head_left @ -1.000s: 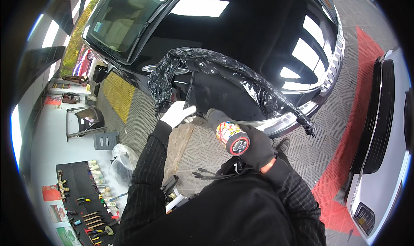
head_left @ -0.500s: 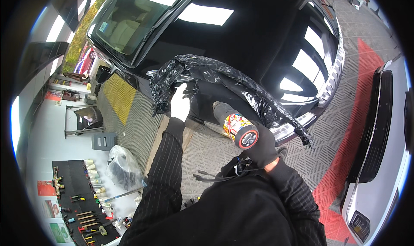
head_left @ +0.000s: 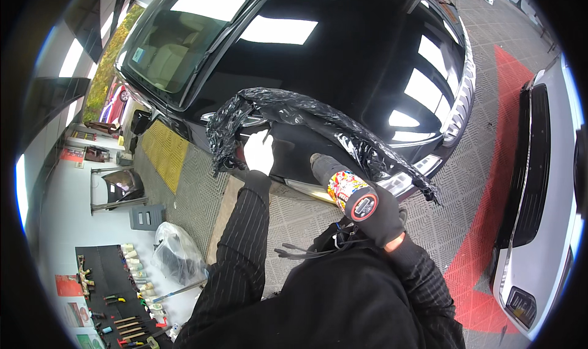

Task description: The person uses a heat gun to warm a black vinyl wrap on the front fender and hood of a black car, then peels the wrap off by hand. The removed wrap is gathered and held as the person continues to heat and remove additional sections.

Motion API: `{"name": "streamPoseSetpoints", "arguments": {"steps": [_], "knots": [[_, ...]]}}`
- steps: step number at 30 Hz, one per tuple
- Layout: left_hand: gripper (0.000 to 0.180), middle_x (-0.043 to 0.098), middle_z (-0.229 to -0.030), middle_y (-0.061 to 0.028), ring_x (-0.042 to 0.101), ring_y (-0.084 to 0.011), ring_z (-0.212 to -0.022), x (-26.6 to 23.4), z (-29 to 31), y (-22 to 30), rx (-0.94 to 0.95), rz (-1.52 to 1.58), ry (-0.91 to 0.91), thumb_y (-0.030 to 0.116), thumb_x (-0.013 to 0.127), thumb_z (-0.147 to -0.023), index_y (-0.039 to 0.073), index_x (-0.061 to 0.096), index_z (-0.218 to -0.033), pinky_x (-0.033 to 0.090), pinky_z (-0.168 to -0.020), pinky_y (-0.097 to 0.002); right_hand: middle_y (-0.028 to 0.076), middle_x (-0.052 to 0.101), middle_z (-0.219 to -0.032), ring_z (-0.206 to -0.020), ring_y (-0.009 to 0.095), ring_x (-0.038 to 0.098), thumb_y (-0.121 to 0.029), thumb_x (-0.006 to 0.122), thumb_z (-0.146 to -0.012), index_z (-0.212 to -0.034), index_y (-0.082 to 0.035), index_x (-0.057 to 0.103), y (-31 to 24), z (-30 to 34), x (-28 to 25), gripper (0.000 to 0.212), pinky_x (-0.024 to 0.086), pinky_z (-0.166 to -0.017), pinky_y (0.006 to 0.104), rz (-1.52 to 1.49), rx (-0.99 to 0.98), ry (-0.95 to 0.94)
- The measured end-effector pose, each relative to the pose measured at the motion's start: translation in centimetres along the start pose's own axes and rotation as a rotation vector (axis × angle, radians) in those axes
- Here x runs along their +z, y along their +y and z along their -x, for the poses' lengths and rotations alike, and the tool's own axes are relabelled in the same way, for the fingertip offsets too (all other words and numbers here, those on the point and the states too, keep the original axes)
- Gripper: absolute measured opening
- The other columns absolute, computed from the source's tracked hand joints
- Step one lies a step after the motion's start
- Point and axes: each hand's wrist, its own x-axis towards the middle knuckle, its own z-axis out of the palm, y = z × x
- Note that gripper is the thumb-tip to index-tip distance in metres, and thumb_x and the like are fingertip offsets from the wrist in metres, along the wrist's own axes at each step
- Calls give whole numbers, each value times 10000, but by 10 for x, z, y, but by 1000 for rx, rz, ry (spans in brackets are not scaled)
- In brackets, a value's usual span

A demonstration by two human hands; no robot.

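Observation:
A glossy black car (head_left: 331,55) stands before me, with crinkled black film (head_left: 306,111) bunched in an arc along its front fender. My left hand (head_left: 259,153), in a white glove, rests against the fender just below the film's left end. Its fingers look laid out on the surface, though their tips are partly hard to make out. In a black glove, my right hand (head_left: 383,217) grips a heat gun (head_left: 346,188) with a colourful patterned body and a small display at its rear. The gun's nozzle points at the fender, right of my left hand and apart from it.
A white vehicle (head_left: 545,251) stands close on the right, beyond a red floor strip (head_left: 490,226). At the lower left are a dark tool board (head_left: 113,288), a plastic-covered object (head_left: 177,254) and a grey box (head_left: 147,217). Dark cords (head_left: 300,251) hang at my front.
The view has shifted slightly. My left hand has slid a little along the fender, its fingers now flatter. The heat gun stays in my right hand, aimed at the fender.

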Motion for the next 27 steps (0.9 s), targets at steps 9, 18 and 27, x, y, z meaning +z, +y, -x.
{"name": "streamPoseSetpoints", "arguments": {"steps": [9, 18, 27], "knots": [[185, 706, -993, -174, 682, -378, -952, 5, 14, 36, -30, 117, 111, 156, 713, -997, -2, 744, -1086, 542, -870, -451, 182, 780, -1108, -1021, 411, 756, -305, 908, -820, -1268, -92, 727, -1, 12, -11, 528, 611, -849, 476, 24, 98, -45], [185, 651, -962, -179, 651, -372, -909, -9, 37, 75, -46, 115, 57, 156, 701, -1008, -7, 729, -1090, 527, -824, -450, 192, 783, -1135, -1032, 413, 761, -308, 890, -838, -1299, -88, 731, 2, 11, -18, 535, 612, -851, 477, 3, 90, -90], [188, 639, -953, -168, 647, -365, -896, -21, 58, 93, -67, 128, 4, 159, 701, -1014, -4, 721, -1104, 530, -811, -443, 191, 786, -1140, -1040, 412, 762, -321, 884, -847, -1292, -68, 730, 2, 10, -34, 535, 611, -870, 478, 33, 74, -123]]}}
